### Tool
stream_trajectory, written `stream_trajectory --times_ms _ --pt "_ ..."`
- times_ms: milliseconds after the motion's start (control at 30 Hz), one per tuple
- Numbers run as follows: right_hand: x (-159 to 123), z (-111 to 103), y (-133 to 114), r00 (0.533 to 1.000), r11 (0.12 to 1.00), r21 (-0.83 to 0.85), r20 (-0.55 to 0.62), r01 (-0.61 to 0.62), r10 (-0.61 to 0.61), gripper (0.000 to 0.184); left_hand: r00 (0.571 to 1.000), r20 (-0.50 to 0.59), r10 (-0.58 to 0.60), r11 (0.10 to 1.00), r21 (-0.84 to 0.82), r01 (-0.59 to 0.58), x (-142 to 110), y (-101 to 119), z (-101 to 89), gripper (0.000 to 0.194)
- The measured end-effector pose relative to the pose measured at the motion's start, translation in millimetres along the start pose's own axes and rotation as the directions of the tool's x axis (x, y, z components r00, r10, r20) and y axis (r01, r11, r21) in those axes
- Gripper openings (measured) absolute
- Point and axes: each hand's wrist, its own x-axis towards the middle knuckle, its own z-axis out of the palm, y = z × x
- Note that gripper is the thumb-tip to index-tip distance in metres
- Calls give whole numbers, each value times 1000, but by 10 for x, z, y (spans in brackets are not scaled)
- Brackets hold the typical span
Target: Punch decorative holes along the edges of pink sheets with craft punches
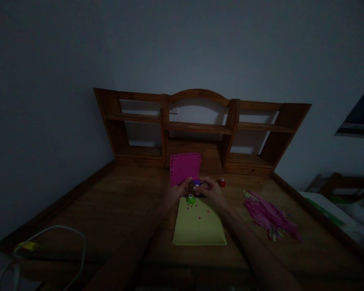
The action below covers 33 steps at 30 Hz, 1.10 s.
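My left hand (181,188) is closed at the lower edge of a pink sheet of paper (185,166), which tilts upward and has rows of small punched holes along its edges. Close beside it, my right hand (211,190) grips a small purple craft punch (196,183) at the sheet's lower right corner. A green craft punch (191,199) rests at the top of a stack of pale yellow paper (200,232), just below my hands. Small pink dots (199,218) lie scattered on the yellow paper. The dim light hides my exact finger contacts.
A red craft punch (222,182) stands right of my hands. Pink and pale paper strips (269,216) lie piled on the wooden desk (133,202) at right. A wooden shelf unit (197,128) borders the back. A white cable (84,246) loops at front left.
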Motion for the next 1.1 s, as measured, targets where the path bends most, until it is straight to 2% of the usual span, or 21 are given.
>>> stream_trajectory --times_ms 167,367,600,767,833,1100 --pt "-18 14 -59 1000 1000 -1 -4 -7 7 36 1000 15 24 997 66 -25 -15 36 15 21" --pt "-11 6 -67 999 999 23 -44 -29 30 33 999 32 43 998 38 -44 -28 -42 49 24" --pt "45 -20 39 996 987 147 -58 -63 72 35 990 99 101 965 233 -122 -13 -41 -26 37" --pt "27 0 38 997 979 192 -5 -69 71 31 989 87 120 977 165 -133 -34 -58 18 38" --pt "23 3 40 997 976 207 10 -72 71 30 992 90 92 986 134 -104 -38 -68 37 39" --pt "52 -25 82 991 951 280 32 -130 126 31 981 194 11 993 110 -33 -64 -64 49 46"
